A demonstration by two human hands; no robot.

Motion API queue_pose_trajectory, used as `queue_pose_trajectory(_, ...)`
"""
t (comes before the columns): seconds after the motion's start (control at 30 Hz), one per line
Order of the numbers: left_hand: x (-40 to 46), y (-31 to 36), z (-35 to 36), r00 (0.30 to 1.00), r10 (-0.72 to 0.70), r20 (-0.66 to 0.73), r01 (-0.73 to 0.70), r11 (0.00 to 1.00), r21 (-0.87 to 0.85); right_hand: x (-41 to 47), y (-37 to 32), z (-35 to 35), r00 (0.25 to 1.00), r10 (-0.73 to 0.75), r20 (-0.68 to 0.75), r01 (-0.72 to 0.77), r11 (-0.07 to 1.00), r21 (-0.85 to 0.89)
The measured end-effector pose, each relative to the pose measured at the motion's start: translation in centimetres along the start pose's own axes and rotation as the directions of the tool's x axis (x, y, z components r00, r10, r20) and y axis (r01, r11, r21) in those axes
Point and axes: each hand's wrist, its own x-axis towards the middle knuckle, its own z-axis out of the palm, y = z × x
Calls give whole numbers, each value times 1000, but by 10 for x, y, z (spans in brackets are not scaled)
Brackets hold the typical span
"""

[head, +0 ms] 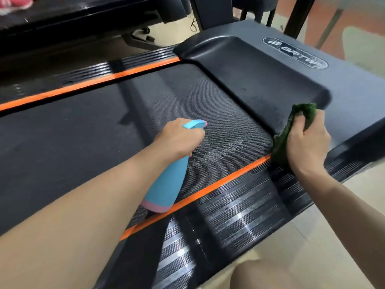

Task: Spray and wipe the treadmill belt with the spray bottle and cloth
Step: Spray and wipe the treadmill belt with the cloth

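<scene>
On the left, most of the treadmill belt (73,138) looks dark and dry, with an orange stripe (87,85) along its far edge. Next comes the left hand (179,138), which holds a blue spray bottle (166,184) over the belt. Its fingers are wrapped round the neck, just under the spray head, and the nozzle points to the right. The pink bottom of the bottle hangs above the near orange stripe (208,189). Just right of the bottle, a patch of tiny wet drops (225,149) shines on the belt, so some spraying is done here. Further right, the right hand (308,142) grips a green cloth (291,130), with the fingers curled tight around it. The cloth touches the right end of the belt, where it meets the black motor cover (260,80), and its low end hangs over the near stripe. The wet patch does not look smeared, so I think it has not been wiped yet. I think the job is only just starting: one small spot is sprayed, and the long left part of the belt needs both spray and wiping.
</scene>
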Motion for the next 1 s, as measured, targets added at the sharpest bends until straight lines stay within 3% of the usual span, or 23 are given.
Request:
queue_pose_trajectory(0.27,-5,-19,-27,980,-114,-163,88,984,-157,-7,-4,2,997,-25,77,26,1000,-16)
queue_pose_trajectory(0.37,-7,-27,-36,978,-133,-159,89,963,-256,-17,-9,8,992,-51,116,53,998,-15)
queue_pose_trajectory(0.53,-9,-37,-46,969,-182,-168,130,952,-279,-27,-17,20,987,-85,139,89,996,-17)
queue_pose_trajectory(0.83,-16,-31,-44,989,41,143,-40,999,-9,-16,-19,3,993,-34,115,33,999,13)
queue_pose_trajectory(1.0,-6,-29,-36,990,88,108,-94,994,54,-10,-16,-10,985,-49,167,65,994,-93)
